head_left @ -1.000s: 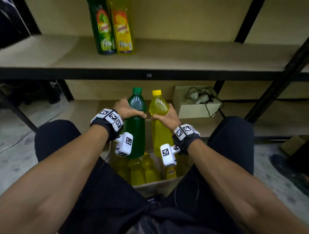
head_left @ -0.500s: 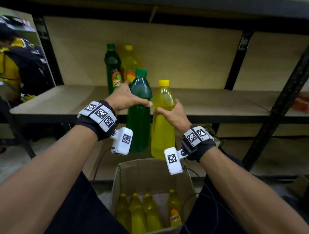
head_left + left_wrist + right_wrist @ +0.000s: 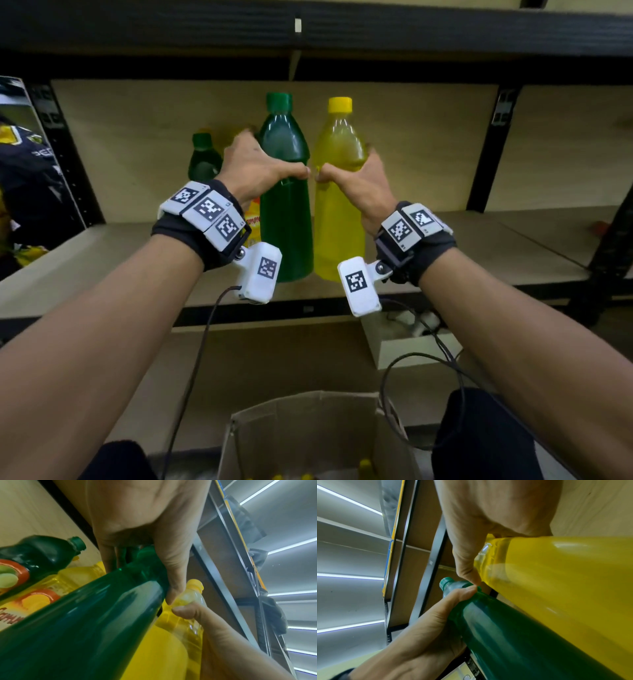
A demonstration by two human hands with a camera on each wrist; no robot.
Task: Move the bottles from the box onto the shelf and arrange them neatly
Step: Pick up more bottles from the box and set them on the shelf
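Observation:
My left hand (image 3: pixel 260 168) grips a green bottle (image 3: pixel 286 205) just under its shoulder, and my right hand (image 3: pixel 356 178) grips a yellow bottle (image 3: pixel 337 219) the same way. Both bottles are upright, side by side over the front of the shelf board (image 3: pixel 479 253); whether their bases touch it I cannot tell. The thumbs nearly meet between them. In the left wrist view the green bottle (image 3: pixel 89 622) fills the frame, the yellow bottle (image 3: pixel 171 649) beside it. The right wrist view shows the yellow bottle (image 3: pixel 556 581) above the green bottle (image 3: pixel 522 642). Behind my left hand stand a shelved green bottle (image 3: pixel 203 157) and a shelved yellow bottle (image 3: pixel 253 219).
The cardboard box (image 3: pixel 308 421) sits open below, between my knees, with yellow bottle caps (image 3: pixel 364 464) showing at its bottom. A small white box with cables (image 3: pixel 411 342) lies on the lower shelf. A black upright post (image 3: pixel 489 150) and the upper shelf beam (image 3: pixel 308 31) frame the bay.
Both hands have lifted the green and yellow bottles up out of the box and forward to the shelf level. The bottles now stand over the shelf's front, beside the two shelved ones.

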